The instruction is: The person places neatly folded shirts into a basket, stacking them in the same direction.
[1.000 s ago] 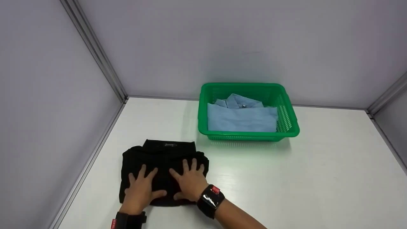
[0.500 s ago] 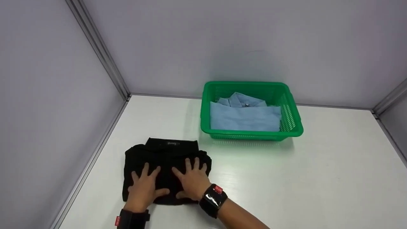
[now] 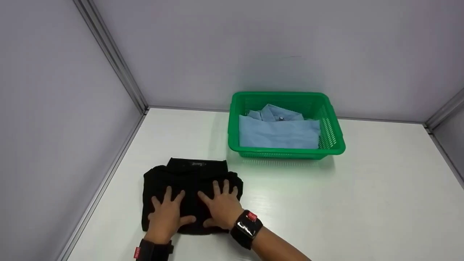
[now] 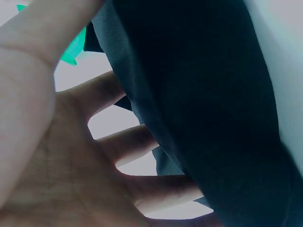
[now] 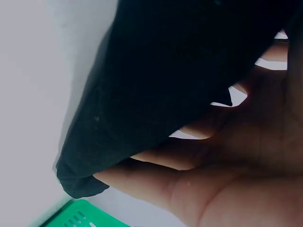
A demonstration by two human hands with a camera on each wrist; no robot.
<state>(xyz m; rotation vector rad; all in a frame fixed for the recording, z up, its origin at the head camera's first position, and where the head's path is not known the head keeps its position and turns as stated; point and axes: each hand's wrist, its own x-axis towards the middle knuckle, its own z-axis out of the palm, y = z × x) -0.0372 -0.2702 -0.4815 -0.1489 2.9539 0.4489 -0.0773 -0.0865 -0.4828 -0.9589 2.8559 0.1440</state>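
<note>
A folded black garment (image 3: pixel 188 181) lies flat on the white table, with a straight band bearing a small label along its far edge. My left hand (image 3: pixel 165 217) rests palm down on its left half, fingers spread. On the right half my right hand (image 3: pixel 223 208) lies the same way, fingers spread and straight. Both thumbs point inward toward each other. In the left wrist view the fingers (image 4: pixel 123 146) reach over the dark cloth (image 4: pixel 199 104). The right wrist view likewise has the fingers (image 5: pixel 147 182) against the cloth (image 5: pixel 156 80).
Behind and to the right of the garment stands a green plastic basket (image 3: pixel 286 151), close to the back wall. A folded light-blue collared shirt (image 3: pixel 279 134) lies inside it. Grey-white panels (image 3: pixel 65 119) enclose the table (image 3: pixel 344 199) at the back and sides.
The whole head view has shifted slightly, so everything appears a little further right. Both hands keep their places on the black garment.
</note>
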